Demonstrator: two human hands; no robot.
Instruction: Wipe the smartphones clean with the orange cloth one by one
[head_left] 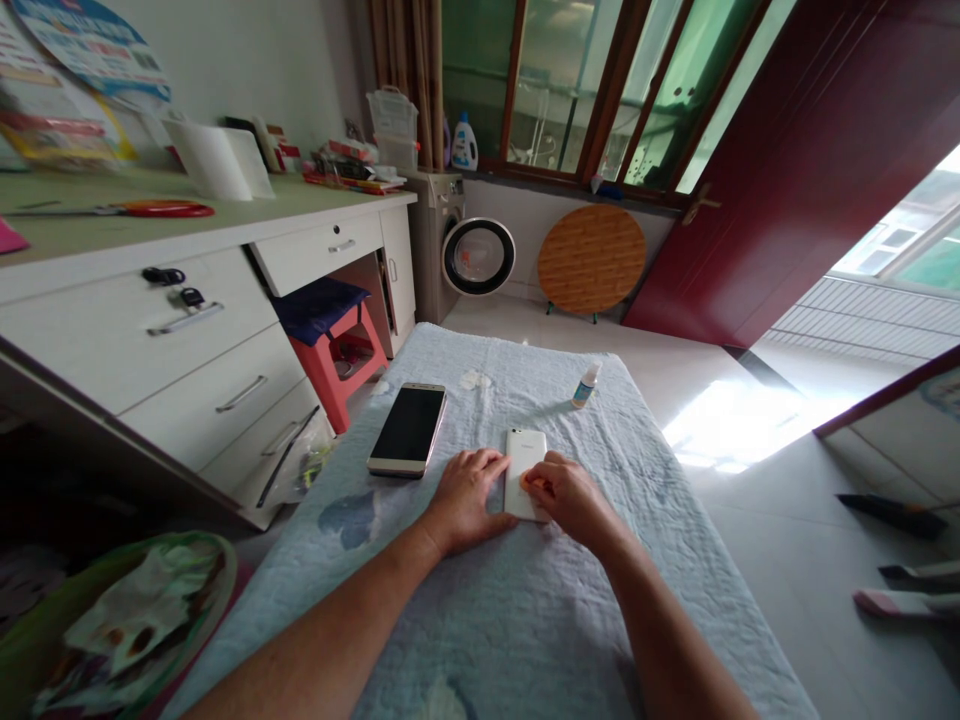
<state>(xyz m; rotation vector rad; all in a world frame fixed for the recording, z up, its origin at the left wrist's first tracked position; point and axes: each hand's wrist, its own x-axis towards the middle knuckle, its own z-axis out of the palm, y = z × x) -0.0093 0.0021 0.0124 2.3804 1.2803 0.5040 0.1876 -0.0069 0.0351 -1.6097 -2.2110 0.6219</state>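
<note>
Reaching forward from the near edge, both forearms lay over the bench (pixel 525 620), which was covered with a pale blue cloth. At the lower left, off the bench, sat a green container (pixel 217 570) stuffed with crumpled plastic.

- Left hand (pixel 469 495): palm down on the cloth, fingers loosely spread, fingertips against the left edge of the white phone (pixel 523 450).
- Right hand (pixel 570 495): curled, fingertips pinched on a small orange piece (pixel 529 482) held against the phone's near end. What the piece was could not be told.
- White phone: lying flat on the cloth at mid-bench, between the two hands, long side pointing away.
- Gold phone (pixel 409 428): dark screen up, just left of the left hand, not touching it.
- Small bottle (pixel 586 385): upright on the cloth beyond the white phone, to the right.
- White pads (pixel 475 380): on the cloth near the far end.

Farther off, a red stool (pixel 334 365) with a blue cushion stood under a white drawer unit (pixel 187 350). Against the far wall were a washing machine (pixel 465 245) and a round wooden board (pixel 591 258) leaning below the window.
</note>
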